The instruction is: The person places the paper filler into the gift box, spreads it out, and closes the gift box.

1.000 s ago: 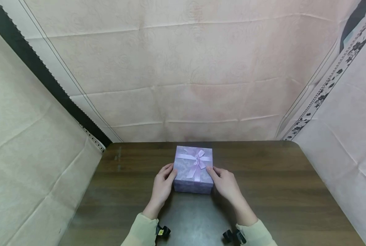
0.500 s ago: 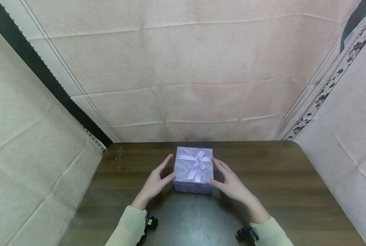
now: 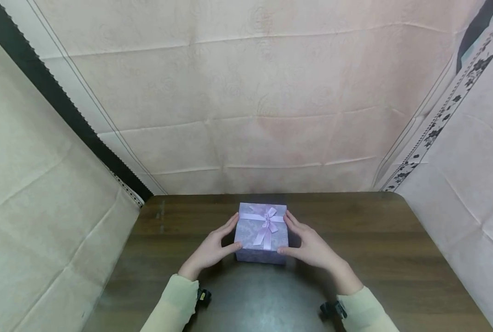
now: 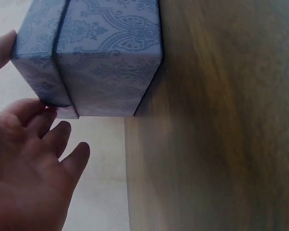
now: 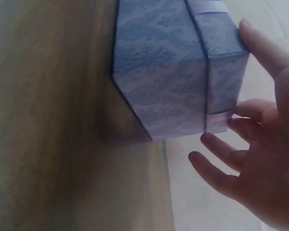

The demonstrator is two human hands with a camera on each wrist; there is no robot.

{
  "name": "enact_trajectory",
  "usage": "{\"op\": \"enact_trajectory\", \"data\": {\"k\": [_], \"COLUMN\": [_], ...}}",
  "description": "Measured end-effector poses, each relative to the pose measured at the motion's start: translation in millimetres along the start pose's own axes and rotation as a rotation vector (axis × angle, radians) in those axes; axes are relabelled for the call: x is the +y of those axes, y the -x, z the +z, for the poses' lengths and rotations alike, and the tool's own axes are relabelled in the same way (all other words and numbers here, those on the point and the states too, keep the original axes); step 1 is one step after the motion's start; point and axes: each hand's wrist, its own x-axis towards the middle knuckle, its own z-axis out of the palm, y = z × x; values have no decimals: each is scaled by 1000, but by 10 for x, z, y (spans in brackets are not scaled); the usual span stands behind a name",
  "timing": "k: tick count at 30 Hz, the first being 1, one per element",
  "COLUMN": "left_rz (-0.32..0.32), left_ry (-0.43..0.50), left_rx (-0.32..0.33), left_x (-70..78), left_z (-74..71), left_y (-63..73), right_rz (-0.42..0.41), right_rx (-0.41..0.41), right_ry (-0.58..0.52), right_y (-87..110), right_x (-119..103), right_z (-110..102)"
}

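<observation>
A lavender patterned gift box [image 3: 261,257] with a ribbon bow [image 3: 267,224] on top stands on the table. My left hand [image 3: 210,249] holds the left side of its lid [image 3: 250,233], thumb at the front corner and fingertips toward the back. On the other side, my right hand [image 3: 313,247] holds the lid in the same way. In the left wrist view, the thumb and index finger touch the lid [image 4: 38,79], while the lower fingers spread free. The right wrist view shows the lid's seam above the box body [image 5: 159,82]. What is inside is hidden.
The box sits near the far edge of the brown wooden table [image 3: 354,230]. Pale cloth [image 3: 246,115] hangs behind it, with more cloth at the left and right. Small black cameras [image 3: 203,297] are strapped to both wrists.
Both hands moved outward from a lower hold on the box sides. Their fingers spread, then came back in onto the lid. The box has stayed roughly in place.
</observation>
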Motion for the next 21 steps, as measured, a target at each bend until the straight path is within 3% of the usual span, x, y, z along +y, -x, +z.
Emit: {"op": "enact_trajectory", "data": {"k": [11, 21], "left_rz": [-18, -22], "left_ry": [-78, -45], "left_rx": [34, 38], "left_x": [-52, -89], "left_z": [96, 129], "left_y": [-27, -38], "right_rz": [25, 17], "right_rx": [-44, -51], "right_ry": [-26, -33], "right_y": [-32, -24], "right_x": [72, 128], "right_z": [-6, 24]}}
